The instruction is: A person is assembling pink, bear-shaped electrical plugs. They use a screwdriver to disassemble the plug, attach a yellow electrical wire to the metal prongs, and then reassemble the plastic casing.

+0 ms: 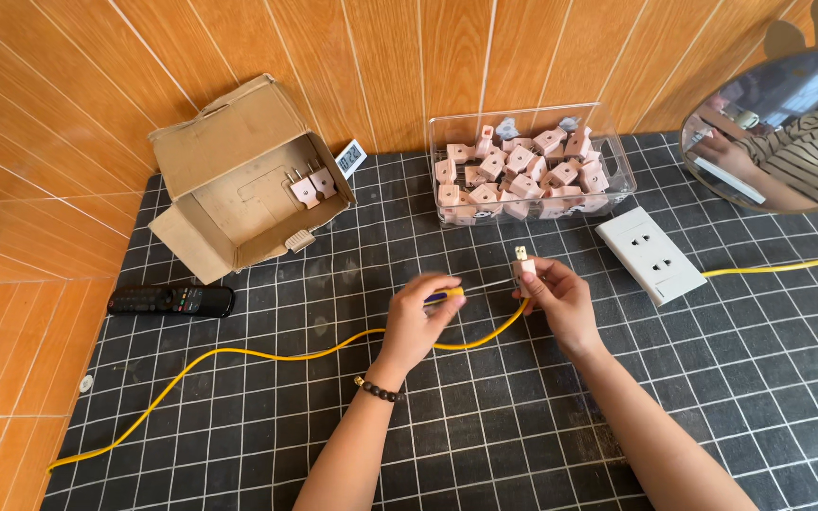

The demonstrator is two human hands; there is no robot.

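Two finished-looking pink plugs lie in the cardboard box, upper left; many more fill the clear bin, upper centre. Head view, frame centre: right hand grips a pink plug on the yellow cable, left hand closed on a yellow-blue screwdriver, tip at the plug. Judged mid-assembly; most plugs remain. White socket sits right.
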